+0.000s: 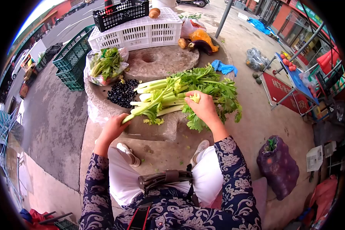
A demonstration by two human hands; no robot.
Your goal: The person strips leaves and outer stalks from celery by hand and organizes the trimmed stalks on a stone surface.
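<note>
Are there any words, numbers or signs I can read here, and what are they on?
None clearly enough to quote.
Red board: white characters, too blurred to read.
Green shop sign: pale marks, too blurred.
White plastic crate: faint marks on its front, too small.

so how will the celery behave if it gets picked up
The pale celery stalks look thick and straight, so probably fairly stiff. The leafy tops splay loosely, so they'd likely flop and may shed bits.

room above stone slab (pixel 168 60); celery (pixel 172 92) blocks nearer
</note>
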